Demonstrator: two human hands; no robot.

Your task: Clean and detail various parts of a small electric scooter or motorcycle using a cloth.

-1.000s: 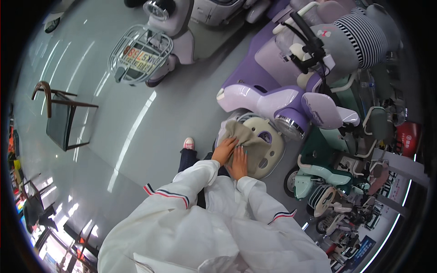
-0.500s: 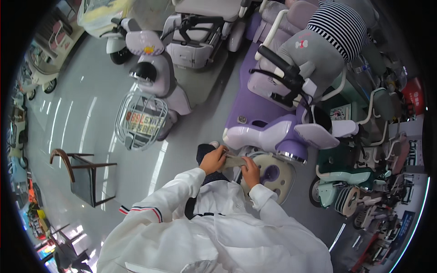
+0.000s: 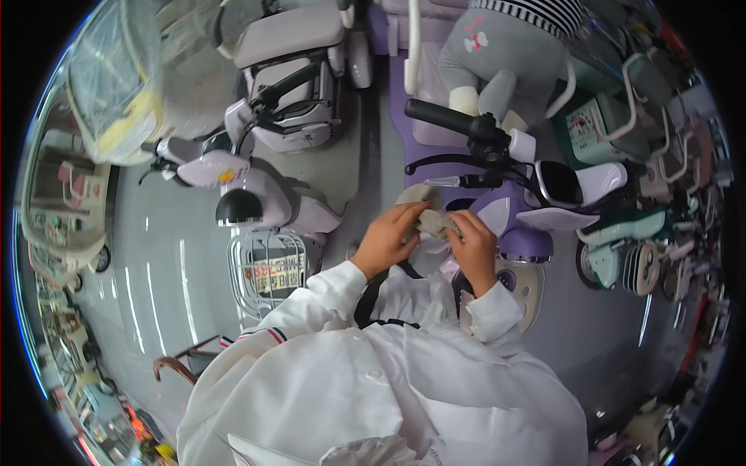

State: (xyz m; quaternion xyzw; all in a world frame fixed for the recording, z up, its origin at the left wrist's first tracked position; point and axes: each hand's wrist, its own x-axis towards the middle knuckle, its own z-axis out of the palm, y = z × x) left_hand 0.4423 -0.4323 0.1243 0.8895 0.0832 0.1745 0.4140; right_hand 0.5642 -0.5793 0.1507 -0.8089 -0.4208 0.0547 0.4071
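Note:
A bunched grey-beige cloth point(image 3: 434, 224) is held up in front of my body between both hands. My left hand point(image 3: 388, 238) grips its left side with curled fingers. On the other side my right hand point(image 3: 475, 248) pinches the cloth's edge. Just beyond them stands a purple three-wheeled scooter point(image 3: 489, 221), with its black handlebar grip point(image 3: 443, 116) and brake lever above the hands. Its round purple headlight point(image 3: 526, 245) is to the right of my right hand. The cloth covers part of the scooter's front.
Left of me is a pale lilac scooter point(image 3: 260, 190) with a grey wire basket point(image 3: 268, 276). A grey plush toy point(image 3: 505, 62) sits on the purple scooter. Green scooters point(image 3: 622, 229) stand to the right. A wooden-backed chair point(image 3: 183, 365) is at lower left.
Both hands have risen and moved farther forward and right, nearer the purple scooter's handlebar. The cloth, stretched between them before, is now bunched up. My view has shifted with them.

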